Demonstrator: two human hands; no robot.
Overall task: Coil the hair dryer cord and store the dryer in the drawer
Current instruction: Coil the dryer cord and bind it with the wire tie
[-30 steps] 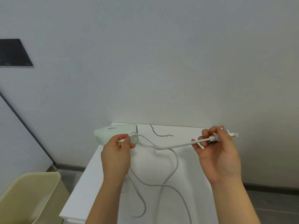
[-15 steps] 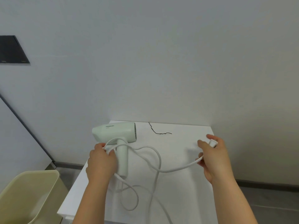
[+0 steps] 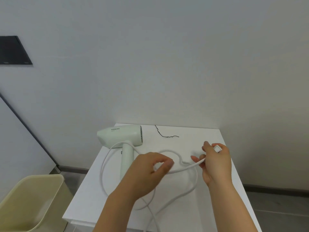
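Worktop: a white worktop (image 3: 207,139) with square corners, its far edge against the wall.
Room: a plain pale grey wall (image 3: 167,64) with a dark flat panel (image 3: 13,50) at upper left; grey floor (image 3: 275,208) to the right.
Bin: a beige bin (image 3: 50,198) stands on the floor just beside the worktop's left side.
Black strand: a thin black strand (image 3: 167,136) lies near the far edge, apart from the dryer.
Hair dryer: the pale green hair dryer (image 3: 120,135) lies at the far left of the worktop, barrel along the back edge, handle pointing toward the person.
Cord: the white cord (image 3: 185,168) lies in loose loops over the worktop; one loop crosses the handle.
Left hand: the left hand (image 3: 147,173) has its grip closed, thumb and forefinger pinching the cord above the middle.
Right hand: the right hand (image 3: 217,166) has its grip clamped on the plug (image 3: 217,148), the cord running out toward the left hand.
In the way: the left hand hides the handle's lower end; both forearms cover the near worktop and parts of the loops.
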